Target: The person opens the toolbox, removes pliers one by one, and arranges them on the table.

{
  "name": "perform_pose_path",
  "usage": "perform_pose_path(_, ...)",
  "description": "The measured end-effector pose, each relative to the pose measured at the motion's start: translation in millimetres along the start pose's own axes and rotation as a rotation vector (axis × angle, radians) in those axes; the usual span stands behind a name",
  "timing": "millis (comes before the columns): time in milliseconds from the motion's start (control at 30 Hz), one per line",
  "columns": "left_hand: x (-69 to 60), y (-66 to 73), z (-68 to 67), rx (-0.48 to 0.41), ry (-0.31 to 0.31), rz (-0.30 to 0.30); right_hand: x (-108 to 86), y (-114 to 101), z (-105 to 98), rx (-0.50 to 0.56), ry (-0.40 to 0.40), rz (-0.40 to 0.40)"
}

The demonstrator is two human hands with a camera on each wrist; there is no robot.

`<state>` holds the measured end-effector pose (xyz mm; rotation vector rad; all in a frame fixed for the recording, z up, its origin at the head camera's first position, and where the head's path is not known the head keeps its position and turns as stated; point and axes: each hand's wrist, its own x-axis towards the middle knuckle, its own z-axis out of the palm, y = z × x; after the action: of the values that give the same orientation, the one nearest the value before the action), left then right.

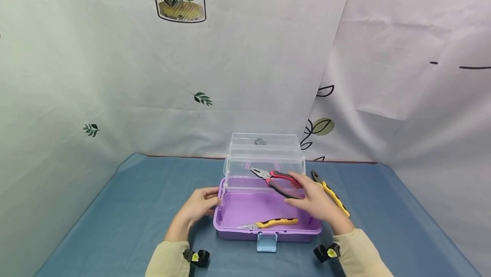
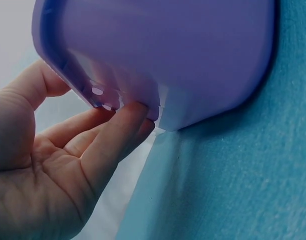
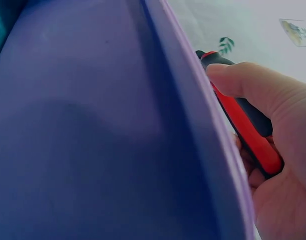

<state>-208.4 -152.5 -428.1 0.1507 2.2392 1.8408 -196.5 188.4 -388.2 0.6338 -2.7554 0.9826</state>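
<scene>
A purple toolbox (image 1: 256, 204) stands on the table with its clear lid (image 1: 264, 151) raised at the back. My left hand (image 1: 199, 204) holds the left rim, the thumb at the edge; the left wrist view shows fingers against the outer wall (image 2: 167, 55). Over the box, my right hand (image 1: 316, 198) grips red-and-black combination pliers (image 1: 268, 175) by the spread handles, their jaws pointing left. In the right wrist view the red handle (image 3: 245, 130) shows behind the box wall (image 3: 93, 125). Long-nose pliers with yellow handles (image 1: 277, 222) lie inside along the front wall.
On the table right of the box lies another yellow-and-black handled hand tool (image 1: 334, 197), partly behind my right hand. A light blue latch (image 1: 267, 242) hangs down at the box's front. Blue cloth (image 1: 145, 209) covers the table, and a white printed curtain (image 1: 249, 76) rises behind it.
</scene>
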Motion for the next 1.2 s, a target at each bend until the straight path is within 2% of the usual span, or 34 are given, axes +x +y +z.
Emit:
perform_pose_path(200, 0.8, -1.8, -0.5, -0.008, -0.028, 0.025, -4.8, 1, 4, 0.038, 0.04, -0.003)
perform_pose_path(500, 2.9, -0.1, -5.4, 0.017, -0.011, 0.036, -2.3, 1, 7, 0.055, 0.046, 0.005)
perform_pose_path(733, -2.2, 0.5, -8.1, 0.049, -0.017, 0.033, -3.2, 0, 9, 0.086, 0.041, -0.004)
perform_pose_path(1200, 2.2, -2.8, -0.6, 0.02, -0.028, 0.051, -7.0, 1, -4, 0.059, 0.102, 0.028)
